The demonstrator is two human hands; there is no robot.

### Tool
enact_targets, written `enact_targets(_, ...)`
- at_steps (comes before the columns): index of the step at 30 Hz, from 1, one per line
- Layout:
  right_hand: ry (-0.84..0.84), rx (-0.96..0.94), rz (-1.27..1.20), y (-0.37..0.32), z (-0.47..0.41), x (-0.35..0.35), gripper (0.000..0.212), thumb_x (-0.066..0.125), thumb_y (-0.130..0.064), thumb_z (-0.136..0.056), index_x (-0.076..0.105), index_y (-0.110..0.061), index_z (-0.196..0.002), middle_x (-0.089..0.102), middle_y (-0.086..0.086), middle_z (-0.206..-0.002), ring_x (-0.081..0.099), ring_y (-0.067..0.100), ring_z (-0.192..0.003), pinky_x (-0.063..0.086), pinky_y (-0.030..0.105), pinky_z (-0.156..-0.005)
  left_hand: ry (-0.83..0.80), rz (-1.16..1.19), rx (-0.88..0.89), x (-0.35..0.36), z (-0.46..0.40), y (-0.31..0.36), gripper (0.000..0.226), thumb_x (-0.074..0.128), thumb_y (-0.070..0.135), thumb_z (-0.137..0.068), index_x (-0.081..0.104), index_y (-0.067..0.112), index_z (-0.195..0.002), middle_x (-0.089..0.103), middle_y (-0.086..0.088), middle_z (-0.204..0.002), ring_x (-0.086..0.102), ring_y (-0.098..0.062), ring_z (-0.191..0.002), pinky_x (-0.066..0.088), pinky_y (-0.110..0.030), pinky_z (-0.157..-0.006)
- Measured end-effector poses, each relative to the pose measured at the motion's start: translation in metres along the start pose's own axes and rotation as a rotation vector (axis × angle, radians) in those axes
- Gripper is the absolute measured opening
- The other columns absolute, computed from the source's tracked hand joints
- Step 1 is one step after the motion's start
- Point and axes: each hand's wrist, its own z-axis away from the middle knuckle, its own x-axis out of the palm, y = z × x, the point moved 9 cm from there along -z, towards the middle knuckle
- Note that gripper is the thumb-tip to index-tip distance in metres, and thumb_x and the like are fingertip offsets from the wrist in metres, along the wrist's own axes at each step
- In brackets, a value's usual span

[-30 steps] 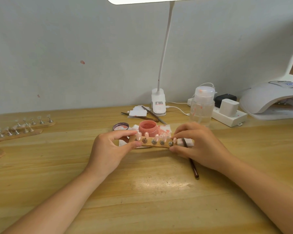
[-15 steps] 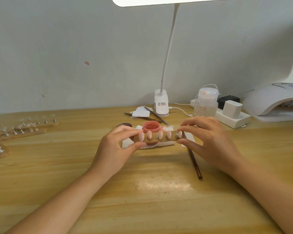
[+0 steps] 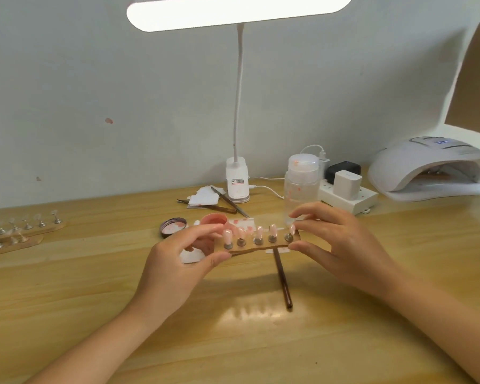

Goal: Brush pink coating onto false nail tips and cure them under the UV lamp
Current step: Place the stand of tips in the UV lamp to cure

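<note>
Nail tips: five pink nail tips on one wooden strip, lifted above the desk.
Hands: left hand and right hand each pinch a strip end.
Spare strips: two, left edge.
UV lamp: far right, mouth facing in.

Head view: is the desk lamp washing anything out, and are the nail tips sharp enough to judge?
Head view: the lamp head is blown out white and throws a glare patch on the table; the nail tips on the wooden strip are slightly soft, so coverage is hard to judge; the table edge bows from wide-angle distortion.
</note>
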Motion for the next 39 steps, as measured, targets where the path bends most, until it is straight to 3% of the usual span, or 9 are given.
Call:
enact_targets(5, 0.228, 0.009, 0.085, 0.017, 0.009, -0.037, 0.037, 0.051, -0.036, -0.086, 0.070, -0.006, -0.095, 0.066, 0.008, -0.107, 0.061, 0.016, -0.089, 0.050, 0.030, -0.072, 0.153, 0.165, 0.015, 0.013, -0.011, 0.028, 0.036, 0.071, 0.029, -0.060, 0.063, 0.042, -0.092, 0.068, 0.023, -0.083, 0.060, 0.001, -0.068, 0.043, -0.004, -0.065)
enact_targets(9, 0.405, 0.045, 0.130, 0.041, 0.013, -0.075, 0.041, 0.044, -0.035, -0.094, 0.066, -0.001, -0.096, 0.063, 0.012, -0.107, 0.054, 0.017, -0.090, 0.045, 0.031, -0.073, 0.262, 0.286, 0.096, 0.031, -0.031, 0.072, 0.030, 0.071, 0.034, -0.064, 0.065, 0.047, -0.091, 0.068, 0.020, -0.087, 0.058, -0.002, -0.062, 0.048, -0.017, -0.052)
enact_targets(12, 0.491, 0.114, 0.162, 0.068, 0.022, -0.104, 0.047, 0.035, -0.037, -0.098, 0.063, 0.002, -0.098, 0.063, 0.013, -0.103, 0.053, 0.018, -0.089, 0.044, 0.033, -0.074, 0.292, 0.303, 0.219, 0.058, -0.044, 0.111, 0.033, 0.072, 0.029, -0.070, 0.061, 0.043, -0.097, 0.067, 0.025, -0.092, 0.061, 0.000, -0.072, 0.048, -0.014, -0.063)
enact_targets(17, 0.502, 0.269, 0.234, 0.117, 0.055, -0.136, 0.050, 0.032, -0.038, -0.097, 0.059, 0.004, -0.094, 0.060, 0.016, -0.084, 0.047, 0.016, -0.075, 0.036, 0.024, -0.064, 0.266, 0.439, 0.191, 0.131, -0.070, 0.141, 0.035, 0.072, 0.020, -0.073, 0.057, 0.040, -0.098, 0.063, 0.027, -0.092, 0.062, 0.004, -0.074, 0.048, -0.011, -0.068)
enact_targets(21, 0.529, 0.496, 0.230, 0.157, 0.094, -0.149, 0.043, 0.041, -0.034, -0.094, 0.058, 0.004, -0.100, 0.058, 0.012, -0.085, 0.046, 0.012, -0.072, 0.026, 0.020, -0.056, 0.142, 0.512, 0.170, 0.200, -0.100, 0.163, 0.031, 0.071, 0.014, -0.077, 0.063, 0.026, -0.105, 0.058, 0.029, -0.094, 0.058, 0.008, -0.076, 0.045, -0.006, -0.068)
enact_targets(27, 0.441, 0.737, 0.269, 0.202, 0.124, -0.153, 0.020, 0.064, -0.015, -0.085, 0.066, -0.001, -0.099, 0.064, 0.008, -0.080, 0.056, 0.024, -0.067, 0.038, 0.032, -0.067, 0.016, 0.809, -0.194, 0.292, -0.131, 0.135, 0.030, 0.065, 0.004, -0.081, 0.061, 0.025, -0.102, 0.063, 0.014, -0.093, 0.060, 0.011, -0.075, 0.045, -0.005, -0.069)
enact_targets(31, 0.362, 0.852, 0.216, 0.226, 0.138, -0.152, 0.019, 0.070, -0.020, -0.082, 0.071, -0.009, -0.098, 0.064, -0.002, -0.073, 0.054, 0.017, -0.062, 0.046, 0.038, -0.071, 0.012, 0.975, -0.460, 0.338, -0.126, 0.111, 0.028, 0.061, 0.000, -0.084, 0.060, 0.024, -0.099, 0.065, 0.003, -0.100, 0.062, 0.001, -0.086, 0.050, -0.015, -0.081)
enact_targets(36, 0.275, 1.013, 0.113, 0.257, 0.166, -0.153, 0.020, 0.071, -0.030, -0.080, 0.073, -0.022, -0.098, 0.058, -0.017, -0.068, 0.052, 0.001, -0.063, 0.039, 0.017, -0.059, 0.049, 1.012, -0.649, 0.376, -0.106, 0.091, 0.023, 0.065, 0.003, -0.081, 0.060, 0.024, -0.087, 0.064, 0.009, -0.085, 0.061, 0.001, -0.079, 0.049, -0.022, -0.082)
enact_targets(39, 0.240, 1.092, 0.102, 0.268, 0.180, -0.153, 0.019, 0.068, -0.036, -0.080, 0.074, -0.022, -0.092, 0.061, -0.013, -0.067, 0.054, 0.003, -0.065, 0.041, 0.022, -0.057, -0.010, 1.010, -0.722, 0.395, -0.097, 0.085, 0.023, 0.066, 0.002, -0.081, 0.058, 0.017, -0.096, 0.064, 0.003, -0.087, 0.060, -0.002, -0.079, 0.049, -0.022, -0.079)
